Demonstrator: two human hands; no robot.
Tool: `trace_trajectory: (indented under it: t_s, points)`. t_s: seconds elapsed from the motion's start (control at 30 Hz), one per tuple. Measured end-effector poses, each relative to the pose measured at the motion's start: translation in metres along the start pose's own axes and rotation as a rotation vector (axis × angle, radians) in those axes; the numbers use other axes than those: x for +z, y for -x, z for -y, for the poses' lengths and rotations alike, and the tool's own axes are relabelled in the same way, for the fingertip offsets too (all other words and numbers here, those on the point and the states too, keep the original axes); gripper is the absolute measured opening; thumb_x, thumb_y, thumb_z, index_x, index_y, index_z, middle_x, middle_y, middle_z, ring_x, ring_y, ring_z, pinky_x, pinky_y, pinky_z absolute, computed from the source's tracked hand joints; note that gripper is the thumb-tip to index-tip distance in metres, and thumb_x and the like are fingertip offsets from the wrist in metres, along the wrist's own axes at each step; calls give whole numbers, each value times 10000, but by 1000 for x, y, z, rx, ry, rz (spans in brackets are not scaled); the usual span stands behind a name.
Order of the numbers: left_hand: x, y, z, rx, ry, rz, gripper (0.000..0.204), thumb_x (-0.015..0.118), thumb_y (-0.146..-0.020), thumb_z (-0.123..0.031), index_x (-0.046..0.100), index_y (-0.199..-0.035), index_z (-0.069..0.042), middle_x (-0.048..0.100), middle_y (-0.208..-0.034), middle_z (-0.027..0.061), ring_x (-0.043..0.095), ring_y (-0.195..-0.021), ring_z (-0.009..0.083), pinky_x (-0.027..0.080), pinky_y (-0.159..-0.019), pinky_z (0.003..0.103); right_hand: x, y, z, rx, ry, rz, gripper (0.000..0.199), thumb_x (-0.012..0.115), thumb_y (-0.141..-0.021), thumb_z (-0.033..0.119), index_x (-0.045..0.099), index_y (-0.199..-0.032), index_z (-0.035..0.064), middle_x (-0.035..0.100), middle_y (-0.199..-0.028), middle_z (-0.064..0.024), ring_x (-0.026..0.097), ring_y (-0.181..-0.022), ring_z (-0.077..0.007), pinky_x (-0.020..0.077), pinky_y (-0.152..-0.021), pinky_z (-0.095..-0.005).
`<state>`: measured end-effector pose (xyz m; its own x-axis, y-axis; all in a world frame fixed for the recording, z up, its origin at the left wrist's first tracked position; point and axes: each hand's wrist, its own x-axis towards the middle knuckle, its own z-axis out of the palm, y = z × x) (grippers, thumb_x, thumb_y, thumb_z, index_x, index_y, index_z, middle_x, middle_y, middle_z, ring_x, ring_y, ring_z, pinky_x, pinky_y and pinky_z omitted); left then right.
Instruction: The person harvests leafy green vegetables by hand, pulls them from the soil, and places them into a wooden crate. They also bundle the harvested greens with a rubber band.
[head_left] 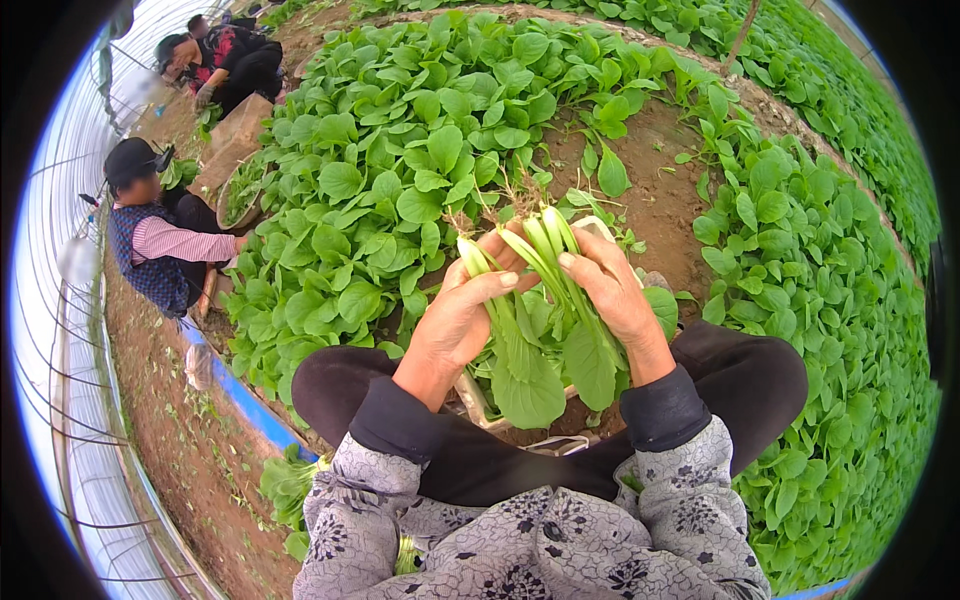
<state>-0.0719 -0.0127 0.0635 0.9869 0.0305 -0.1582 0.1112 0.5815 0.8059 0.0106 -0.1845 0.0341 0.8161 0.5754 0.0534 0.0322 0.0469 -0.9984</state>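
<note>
My left hand (447,318) is closed round a few pulled leafy greens (512,345), thumb pressed across their pale stems. In my right hand (612,290) is another small bunch of leafy greens (554,243), pinched near the base between thumb and fingers. Both bunches point their brown roots away from me, and their broad leaves hang toward my lap. The two hands are close together, with some fingers hidden behind the stems. Below them, between my bent knees, a pale basket (470,396) shows partly, largely covered by the greens.
Dense rows of growing greens (345,240) stand ahead and to the right. Bare soil (655,160) shows beyond my hands. A blue strip (245,395) edges the bed at left; pulled greens (288,487) lie beside me. A co-worker (165,225) sits at left, others farther back.
</note>
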Motion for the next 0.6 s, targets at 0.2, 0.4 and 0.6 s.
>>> trace_trajectory:
  t_s: [0.2, 0.4, 0.6]
  points:
    - [7, -7, 6, 28, -8, 114, 738, 709, -842, -293, 386, -1433, 10, 420, -1475, 148, 404, -1360, 258, 289, -1152, 391, 18, 1, -1, -122, 64, 87, 426, 576, -957, 308, 553, -1202, -40, 630, -1051, -160, 605, -945, -223, 472, -853, -342]
    - [2, -14, 9, -4, -5, 137, 765, 711, -839, -267, 355, -1447, 31, 397, -1488, 160, 355, -1395, 281, 266, -1166, 404, 28, 4, -3, -27, -270, 116, 419, 537, -998, 275, 546, -1314, -1, 614, -1192, -86, 557, -1100, -160, 427, -973, -303]
    - [1, -15, 13, 8, -2, 116, 833, 720, -824, -245, 281, -1501, -40, 338, -1526, 162, 336, -1406, 283, 251, -1171, 396, 30, 2, -8, -13, -237, 109, 438, 545, -994, 289, 540, -1330, 9, 598, -1242, -92, 545, -1142, -169, 409, -1003, -301]
